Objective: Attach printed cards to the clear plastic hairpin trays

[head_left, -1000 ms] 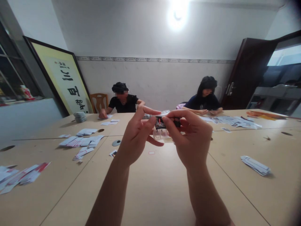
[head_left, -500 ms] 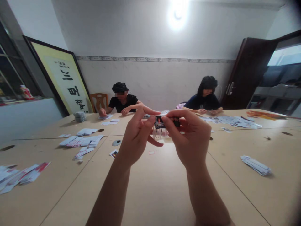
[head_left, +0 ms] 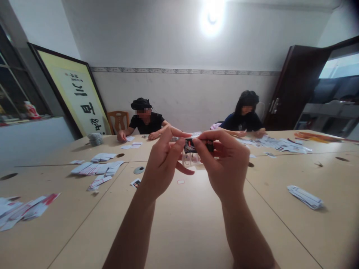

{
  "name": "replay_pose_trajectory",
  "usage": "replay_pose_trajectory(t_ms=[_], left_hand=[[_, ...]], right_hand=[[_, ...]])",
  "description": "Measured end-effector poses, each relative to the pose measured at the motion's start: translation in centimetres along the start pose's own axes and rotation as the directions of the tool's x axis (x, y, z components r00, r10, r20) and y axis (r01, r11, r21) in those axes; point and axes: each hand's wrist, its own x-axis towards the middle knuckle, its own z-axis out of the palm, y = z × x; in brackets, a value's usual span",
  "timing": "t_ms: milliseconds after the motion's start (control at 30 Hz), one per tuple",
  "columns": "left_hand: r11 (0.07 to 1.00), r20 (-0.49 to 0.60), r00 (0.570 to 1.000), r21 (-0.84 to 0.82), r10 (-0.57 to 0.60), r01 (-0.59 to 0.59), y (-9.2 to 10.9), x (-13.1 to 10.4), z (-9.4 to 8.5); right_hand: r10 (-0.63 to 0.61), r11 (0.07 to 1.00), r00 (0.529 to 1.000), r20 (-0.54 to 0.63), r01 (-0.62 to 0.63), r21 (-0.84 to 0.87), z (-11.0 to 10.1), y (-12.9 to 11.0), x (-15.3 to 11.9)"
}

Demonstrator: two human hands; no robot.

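Piece (head_left: 189,146), dark, printed; centre of frame.
Left hand (head_left: 164,161), right hand (head_left: 230,161): fingers pinching it; right nudged slightly leftward, hold unchanged, handling continuing.

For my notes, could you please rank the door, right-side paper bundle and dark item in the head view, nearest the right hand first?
1. Dark item, held by the right hand.
2. Paper bundle, to the right.
3. Door, right background.

Blown-out lamp (head_left: 212,16) — dark, blurry right edge
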Motion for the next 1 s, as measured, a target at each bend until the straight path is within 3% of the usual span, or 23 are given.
replay_pose_trajectory(t_ms=[533, 1000], left_hand=[[0.999, 0.013, 0.999, -0.001, 0.045, -0.045, -0.34, 0.08, -0.02], [0.997, 0.078, 0.997, -0.073, -0.004, 0.01, 0.09, 0.01, -0.1]], right_hand=[[0.015, 1.0, 1.0, -0.004, -0.015, -0.021, 0.09, 0.12, 0.08], [0.038, 0.999, 0.999, 0.006, -0.038, -0.018, -0.16, 0.08, 0.15]])
